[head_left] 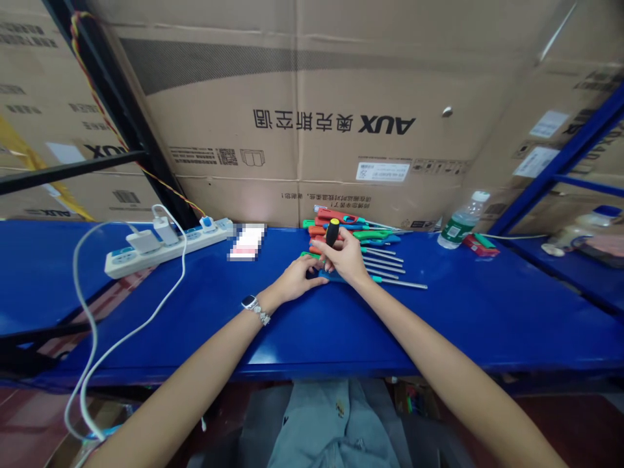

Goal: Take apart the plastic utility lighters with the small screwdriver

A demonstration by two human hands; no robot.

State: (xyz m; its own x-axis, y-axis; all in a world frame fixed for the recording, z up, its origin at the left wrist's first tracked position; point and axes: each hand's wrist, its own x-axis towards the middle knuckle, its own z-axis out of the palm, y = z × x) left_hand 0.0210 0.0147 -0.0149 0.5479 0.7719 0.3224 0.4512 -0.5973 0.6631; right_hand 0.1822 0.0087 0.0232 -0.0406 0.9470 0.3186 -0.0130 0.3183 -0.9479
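My right hand is closed round a screwdriver with a black and yellow handle, which stands upright over the lighters. Beside it, my left hand rests on the near lighters with its fingers curled, touching a blue lighter whose metal tube points right. Several long-necked lighters in red, green and blue lie in a row under and behind my hands, among them a red one and a green one. The screwdriver's tip is hidden by my fingers.
On the blue table, a white power strip with plugs and cables lies left. A pixelated item is beside it. A water bottle and a small red box stand right. Large cardboard boxes rise behind.
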